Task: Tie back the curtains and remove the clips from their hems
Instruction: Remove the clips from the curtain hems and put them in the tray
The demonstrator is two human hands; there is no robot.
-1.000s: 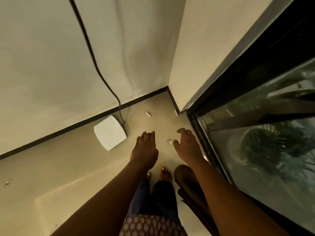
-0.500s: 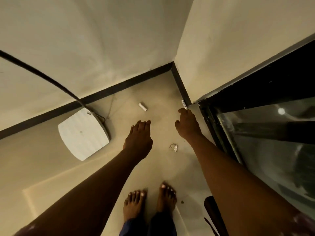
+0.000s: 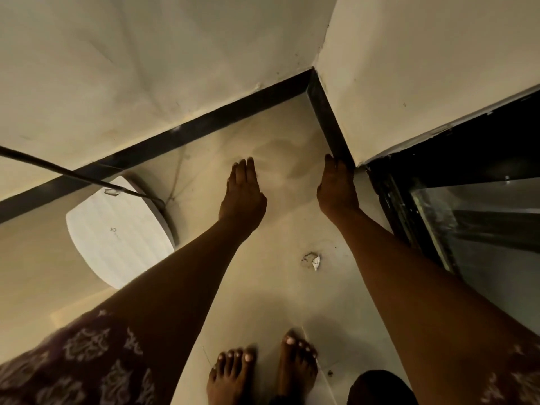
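No curtain is in view. I am bent over a floor corner with both arms stretched down. My left hand [image 3: 244, 194] lies palm down with straight fingers over the beige floor, near the dark skirting [image 3: 204, 124]. My right hand [image 3: 337, 188] reaches along the skirting where it meets the black door frame [image 3: 391, 200], fingers extended. The two small white pieces seen earlier on the floor are hidden under my hands. Nothing shows between the fingers of either hand.
A white rounded flat device [image 3: 117, 229] with a black cable [image 3: 58, 171] lies on the floor at left. A small crumpled scrap [image 3: 312, 260] sits between my arms. My bare feet [image 3: 263, 372] stand below. A glass door [image 3: 482, 229] is at right.
I have bent lower and both hands have moved forward to the corner. The left hand now covers the white piece on the floor, and the right hand covers the one by the skirting.
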